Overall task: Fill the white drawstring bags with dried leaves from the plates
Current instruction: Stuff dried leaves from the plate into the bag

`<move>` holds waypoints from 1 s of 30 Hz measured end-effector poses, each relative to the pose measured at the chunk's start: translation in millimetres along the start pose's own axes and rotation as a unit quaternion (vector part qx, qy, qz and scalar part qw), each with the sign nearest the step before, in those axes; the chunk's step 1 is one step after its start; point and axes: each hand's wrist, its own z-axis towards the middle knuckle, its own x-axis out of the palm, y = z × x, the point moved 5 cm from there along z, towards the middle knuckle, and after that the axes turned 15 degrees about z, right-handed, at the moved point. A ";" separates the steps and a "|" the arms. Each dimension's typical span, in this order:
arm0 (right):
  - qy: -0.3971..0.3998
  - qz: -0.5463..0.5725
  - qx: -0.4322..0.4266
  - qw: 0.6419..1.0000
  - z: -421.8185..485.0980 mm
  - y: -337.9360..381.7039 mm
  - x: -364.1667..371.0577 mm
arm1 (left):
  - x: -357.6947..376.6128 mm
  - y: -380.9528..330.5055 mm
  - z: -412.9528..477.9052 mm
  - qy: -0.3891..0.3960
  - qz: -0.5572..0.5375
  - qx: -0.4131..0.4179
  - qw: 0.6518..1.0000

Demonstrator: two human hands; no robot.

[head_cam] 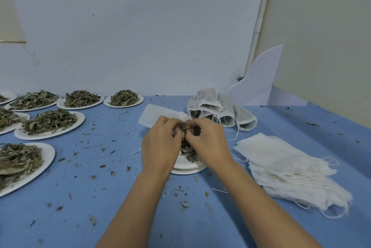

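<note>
My left hand [161, 141] grips the mouth of a white drawstring bag [158, 117] whose flat body lies away from me on the blue table. My right hand [208, 139] pinches a clump of dried leaves [189, 130] right at that mouth. Both hands hover over a white plate [185, 165] with a small heap of leaves left on it. The bag's opening is hidden between my fingers.
Several plates of dried leaves [49, 122] cover the table's left side. Filled bags [217, 107] are piled behind my hands. A stack of flat empty bags [289, 169] lies to the right. A white curved board [259, 83] leans by the wall. Leaf crumbs litter the table.
</note>
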 end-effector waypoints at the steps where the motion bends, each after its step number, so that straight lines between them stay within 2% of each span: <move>1: -0.021 0.028 0.016 0.999 0.1 -0.4 -2.3 | -0.3 -1.3 0.0 -0.002 0.005 0.007 1.000; 6: -0.091 0.120 0.088 0.985 1.6 -6.1 -9.8 | -0.2 -6.1 1.8 0.003 -0.064 0.004 0.998; 11: -0.120 0.120 0.105 0.980 2.7 -7.6 -16.7 | 0.0 -11.7 2.0 0.040 -0.166 -0.009 0.985; 19: -0.104 0.185 0.106 0.972 4.1 -10.9 -10.2 | 5.7 -17.9 0.3 0.152 -0.210 -0.014 0.966; 23: -0.094 0.206 0.119 0.967 5.5 -15.1 -7.9 | 3.3 -15.4 3.4 0.164 -0.219 -0.016 0.962; 30: -0.084 0.231 0.128 0.961 5.7 -19.1 -4.8 | 3.1 -8.9 6.1 0.154 -0.271 -0.078 0.947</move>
